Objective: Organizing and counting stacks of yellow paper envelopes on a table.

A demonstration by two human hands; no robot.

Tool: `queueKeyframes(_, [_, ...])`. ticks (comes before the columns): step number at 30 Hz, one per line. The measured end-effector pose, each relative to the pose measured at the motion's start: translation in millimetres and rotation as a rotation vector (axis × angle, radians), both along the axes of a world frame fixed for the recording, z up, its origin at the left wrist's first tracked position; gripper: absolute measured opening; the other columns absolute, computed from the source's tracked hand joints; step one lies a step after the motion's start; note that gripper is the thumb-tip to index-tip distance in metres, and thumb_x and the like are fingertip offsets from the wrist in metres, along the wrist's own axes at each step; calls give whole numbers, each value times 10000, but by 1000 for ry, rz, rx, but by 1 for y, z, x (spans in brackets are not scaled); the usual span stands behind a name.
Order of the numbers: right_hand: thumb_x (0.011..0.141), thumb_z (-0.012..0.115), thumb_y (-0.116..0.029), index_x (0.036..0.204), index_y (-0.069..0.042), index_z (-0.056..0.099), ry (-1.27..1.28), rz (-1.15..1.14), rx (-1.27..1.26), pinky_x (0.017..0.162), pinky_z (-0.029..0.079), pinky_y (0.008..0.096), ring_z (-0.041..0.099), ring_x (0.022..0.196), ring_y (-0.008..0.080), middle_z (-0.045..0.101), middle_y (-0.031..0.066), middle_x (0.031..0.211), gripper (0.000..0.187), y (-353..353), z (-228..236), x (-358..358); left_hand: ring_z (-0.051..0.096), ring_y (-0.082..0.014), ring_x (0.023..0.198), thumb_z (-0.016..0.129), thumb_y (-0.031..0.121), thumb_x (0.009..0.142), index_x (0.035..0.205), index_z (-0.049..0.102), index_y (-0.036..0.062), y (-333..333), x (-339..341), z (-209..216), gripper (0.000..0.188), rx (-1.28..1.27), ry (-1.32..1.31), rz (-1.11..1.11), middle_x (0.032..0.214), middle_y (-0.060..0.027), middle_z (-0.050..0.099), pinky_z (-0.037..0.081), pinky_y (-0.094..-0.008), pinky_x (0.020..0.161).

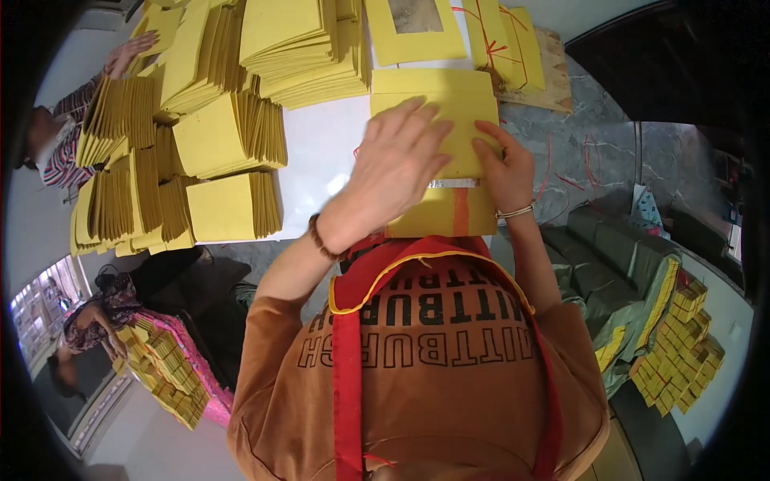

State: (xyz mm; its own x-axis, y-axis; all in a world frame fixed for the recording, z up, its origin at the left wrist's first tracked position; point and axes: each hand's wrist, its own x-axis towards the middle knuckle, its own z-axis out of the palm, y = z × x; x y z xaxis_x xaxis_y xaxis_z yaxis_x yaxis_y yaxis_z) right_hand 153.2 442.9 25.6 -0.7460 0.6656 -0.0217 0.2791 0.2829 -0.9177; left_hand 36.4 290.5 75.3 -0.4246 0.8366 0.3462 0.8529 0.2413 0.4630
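— The yellow paper sheet [437,100], where does it lie?
— On the white table [321,160], right in front of the person, on top of a small stack of yellow sheets [445,212] that has an orange stripe and a silver foil patch.

— And the hands?
— The left hand [397,160] lies flat on the sheet, fingers spread and stretched out, pressing down, not closed around anything. The right hand [505,164] rests on the sheet's right edge, fingers bent at the edge with the tips on the paper; whether it pinches the edge I cannot tell.

— What's around?
— To the left on the table stand many piles of yellow paper [200,120], some fanned, some upright. Farther up lies a yellow sheet with a grey square [413,28], and beside it a bundle tied with red string [501,40]. Red threads [573,172] lie on the grey floor at right.

— Anyone else?
— Another person's hand [128,52] reaches the piles at upper left. Lower left, someone in a patterned top [112,309] sits by more yellow bundles [164,369]. At right, more bundles [678,345] lie on a dark sofa [601,240].
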Motion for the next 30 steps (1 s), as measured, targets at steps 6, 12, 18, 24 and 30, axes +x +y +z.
queueKeyframes(6, [784, 633, -161, 1049, -59, 629, -67, 45, 42, 697, 482, 321, 635, 805, 269, 648, 142, 969, 284, 3, 5, -2, 308, -332, 1268, 588, 406, 800, 1251, 482, 55, 18, -2, -34, 581, -139, 92, -120, 1330, -166, 399, 220, -469, 1049])
queueKeyframes(12, [766, 619, -279, 1235, -106, 483, -170, 164, 772, 939, 343, 473, 426, 1190, 318, 404, 148, 1335, 518, -16, 30, -8, 268, -329, 1301, 580, 421, 784, 1296, 443, 93, 18, -2, -37, 624, -192, 44, -121, 1367, -164, 360, 175, -490, 1064])
queueKeyframes(18, [835, 477, -424, 1344, -48, 318, 27, 571, 678, 1060, 146, 543, 229, 1325, 369, 254, 200, 1424, 653, -21, 5, -21, 262, -330, 1299, 572, 335, 736, 1298, 434, 94, 17, -4, -43, 626, -232, 74, -147, 1340, -127, 385, 132, -494, 1076])
queueKeyframes(24, [870, 418, -472, 1384, -50, 246, -205, 463, 717, 1068, 88, 564, 168, 1338, 389, 205, 212, 1441, 687, -30, -5, -28, 302, -326, 1294, 507, 94, 810, 1292, 406, 31, 5, -15, -59, 496, 13, -435, -73, 1338, -145, 387, 190, -433, 1076])
queueKeyframes(30, [859, 455, -458, 1378, -73, 290, -344, 488, 843, 1057, 80, 590, 150, 1349, 371, 192, 195, 1450, 666, -34, 1, -30, 336, -326, 1265, 430, 229, 917, 1293, 376, -16, -9, -20, -33, 452, 249, -401, 34, 1343, -190, 384, 220, -430, 1051])
